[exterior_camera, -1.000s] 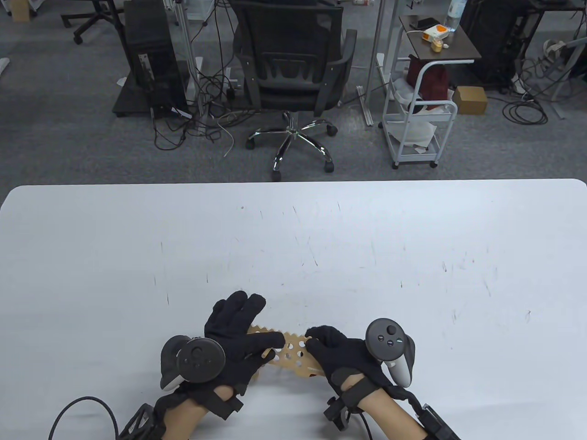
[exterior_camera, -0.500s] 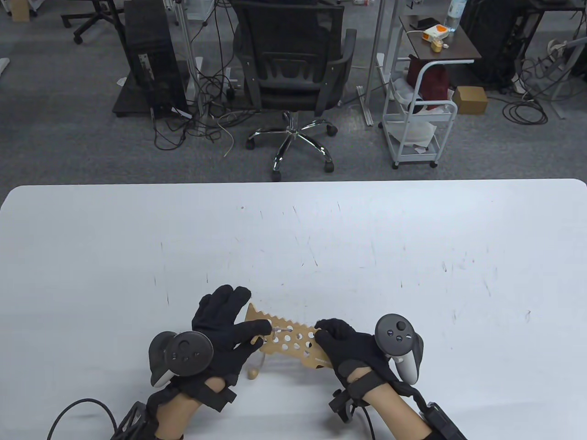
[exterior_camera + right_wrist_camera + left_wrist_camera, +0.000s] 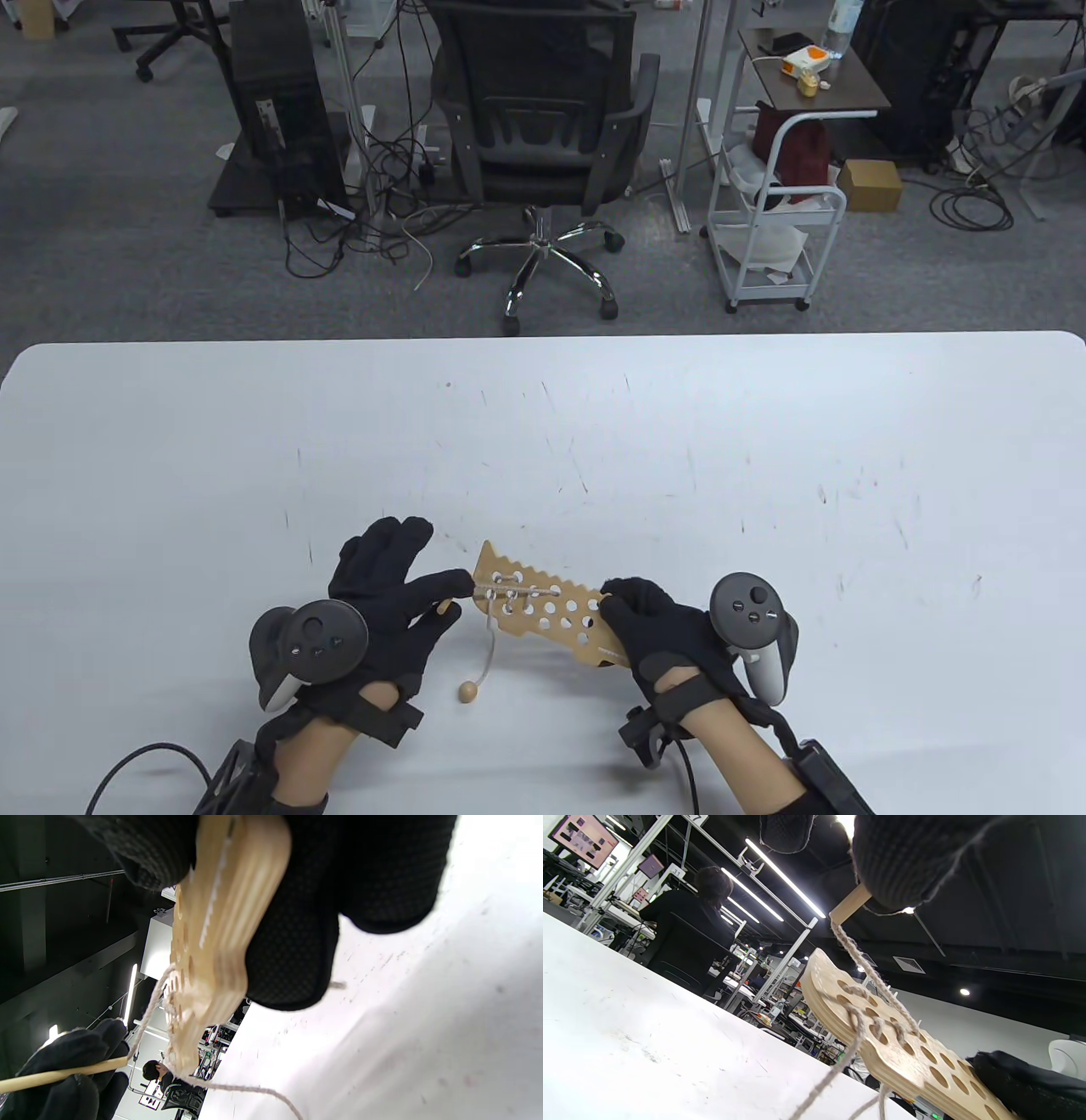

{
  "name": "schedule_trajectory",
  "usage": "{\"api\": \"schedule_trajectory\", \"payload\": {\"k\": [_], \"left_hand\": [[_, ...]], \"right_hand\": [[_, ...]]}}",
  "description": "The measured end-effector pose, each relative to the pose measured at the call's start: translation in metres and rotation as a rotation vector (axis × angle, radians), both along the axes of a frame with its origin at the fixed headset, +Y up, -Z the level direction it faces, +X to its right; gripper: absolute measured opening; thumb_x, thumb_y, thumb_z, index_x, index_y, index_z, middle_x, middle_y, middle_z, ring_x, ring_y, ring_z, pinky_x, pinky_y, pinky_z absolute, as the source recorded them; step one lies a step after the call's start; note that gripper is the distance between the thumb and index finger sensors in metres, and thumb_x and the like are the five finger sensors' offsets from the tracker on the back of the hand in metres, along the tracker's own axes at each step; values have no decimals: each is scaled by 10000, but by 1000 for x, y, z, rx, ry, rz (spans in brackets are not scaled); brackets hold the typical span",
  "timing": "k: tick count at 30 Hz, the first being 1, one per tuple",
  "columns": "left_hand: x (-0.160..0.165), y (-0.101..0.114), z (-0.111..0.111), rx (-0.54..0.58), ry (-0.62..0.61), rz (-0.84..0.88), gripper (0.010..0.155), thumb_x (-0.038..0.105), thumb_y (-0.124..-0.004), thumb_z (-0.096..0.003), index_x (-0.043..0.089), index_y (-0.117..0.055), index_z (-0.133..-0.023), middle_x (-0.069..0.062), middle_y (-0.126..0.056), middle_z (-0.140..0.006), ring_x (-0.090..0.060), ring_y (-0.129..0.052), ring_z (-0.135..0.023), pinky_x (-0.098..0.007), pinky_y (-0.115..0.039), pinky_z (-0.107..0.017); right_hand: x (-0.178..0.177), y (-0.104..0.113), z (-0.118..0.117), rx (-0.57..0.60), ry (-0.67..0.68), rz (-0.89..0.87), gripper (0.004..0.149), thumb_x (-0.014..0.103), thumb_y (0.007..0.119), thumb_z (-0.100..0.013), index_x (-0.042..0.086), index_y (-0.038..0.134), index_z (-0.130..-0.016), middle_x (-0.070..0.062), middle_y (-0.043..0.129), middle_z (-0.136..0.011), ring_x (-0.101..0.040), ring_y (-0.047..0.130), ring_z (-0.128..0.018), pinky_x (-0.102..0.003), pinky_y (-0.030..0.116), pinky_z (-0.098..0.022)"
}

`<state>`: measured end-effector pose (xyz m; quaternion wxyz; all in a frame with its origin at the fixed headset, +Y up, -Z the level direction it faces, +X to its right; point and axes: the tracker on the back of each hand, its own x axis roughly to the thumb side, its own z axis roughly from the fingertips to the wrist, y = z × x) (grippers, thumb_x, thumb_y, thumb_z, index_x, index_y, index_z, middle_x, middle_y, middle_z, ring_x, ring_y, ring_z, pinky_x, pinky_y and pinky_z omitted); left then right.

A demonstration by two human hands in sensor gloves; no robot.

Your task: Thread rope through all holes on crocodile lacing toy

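The wooden crocodile lacing board (image 3: 547,609) (image 3: 903,1052) (image 3: 212,942), with a toothed edge and rows of holes, is held above the white table (image 3: 543,441). My right hand (image 3: 645,615) grips its right end. My left hand (image 3: 424,590) pinches a wooden needle (image 3: 443,605) (image 3: 849,905) (image 3: 63,1073) just left of the board. Grey rope (image 3: 513,586) (image 3: 874,976) runs from the needle through several holes at the left end. The rope's tail (image 3: 490,645) hangs to a wooden bead (image 3: 467,692) on the table.
An office chair (image 3: 543,127) stands beyond the table's far edge, with a small white cart (image 3: 776,229) to its right. A black cable (image 3: 144,764) lies at the near left. A person (image 3: 687,929) sits in the background of the left wrist view.
My left hand has drawn the needle leftward out of the board, pulling rope through the holes. The bead tail has come into view below. My right hand and the board shifted slightly right.
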<state>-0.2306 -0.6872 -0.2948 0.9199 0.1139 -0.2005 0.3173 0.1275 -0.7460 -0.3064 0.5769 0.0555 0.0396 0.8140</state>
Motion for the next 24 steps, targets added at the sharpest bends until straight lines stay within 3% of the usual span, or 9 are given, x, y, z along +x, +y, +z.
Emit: {"api": "schedule_trajectory", "payload": {"k": [24], "left_hand": [[-33, -2, -12, -28, 146, 62, 450, 424, -861, -427, 497, -839, -871, -58, -496, -1178, -399, -327, -1107, -637, -237, -780]], "right_hand": [[28, -5, -15, -39, -109, -35, 463, 384, 770, -471, 106, 741, -840, -60, 995, -628, -225, 1115, -417, -409, 871, -358]]}}
